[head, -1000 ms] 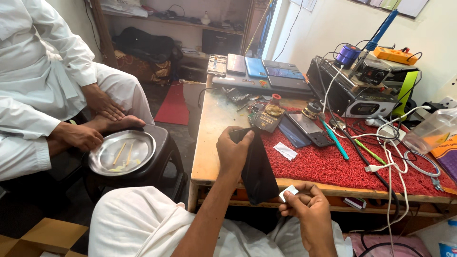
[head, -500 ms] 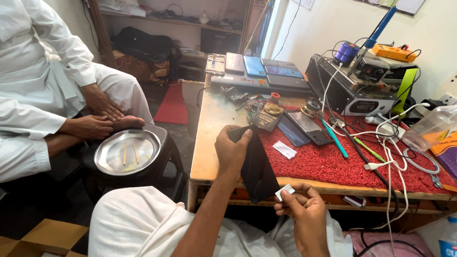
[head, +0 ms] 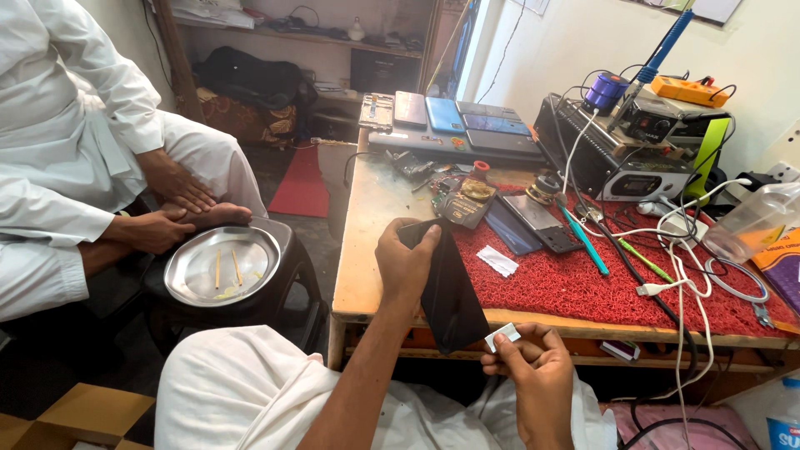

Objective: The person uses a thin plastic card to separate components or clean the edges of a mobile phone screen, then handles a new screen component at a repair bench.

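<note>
My left hand point(head: 406, 265) grips the top end of a flat black phone-shaped slab point(head: 448, 292), held tilted over the front edge of the wooden workbench point(head: 367, 250). My right hand point(head: 533, 367) is below the bench edge, pinching a small white folded wipe point(head: 502, 336) between thumb and fingers, right at the slab's lower corner. Another small white packet point(head: 500, 261) lies on the red mat point(head: 583, 279) just beyond.
Phones and parts point(head: 533, 223) lie on the mat, with a teal tool point(head: 588, 242) and white cables point(head: 679, 258). Electronic equipment point(head: 617, 158) stands at the back. At left a seated person in white point(head: 75, 158) is beside a steel plate point(head: 222, 265) on a dark stool.
My right hand has turned the white wipe and brought it up against the slab's lower corner. The seated person's hand has shifted on their foot. My view has moved slightly.
</note>
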